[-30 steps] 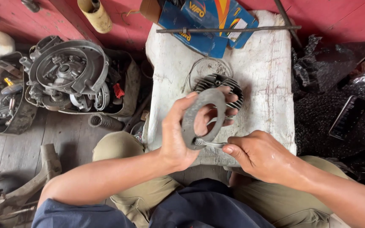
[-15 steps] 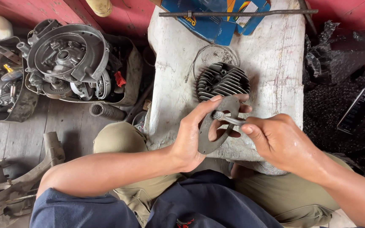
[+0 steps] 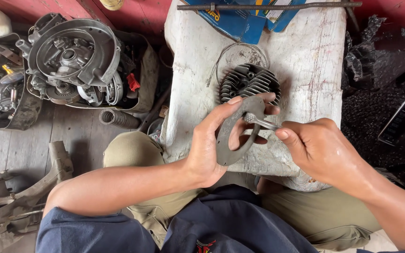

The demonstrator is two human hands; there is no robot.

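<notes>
A left hand (image 3: 207, 150) is gripping a grey ring-shaped plate (image 3: 237, 133) upright above the white block (image 3: 305, 61), fingers curled round its rim. The right hand (image 3: 322, 150) is pinching a small metal tool (image 3: 258, 122), possibly a scraper, against the plate's face, just before the finned cylinder head (image 3: 249, 82). Cleaning appears under way; the next stroke is calling for a steady plate.

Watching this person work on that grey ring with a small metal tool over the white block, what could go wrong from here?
The left hand grips the flat grey ring only by its edge, in mid-air; it might slip and drop onto the finned cylinder head or off the white block. The right hand presses a small metal tool against the ring close to the left fingers; a slip could nick them or gouge the ring.
</notes>
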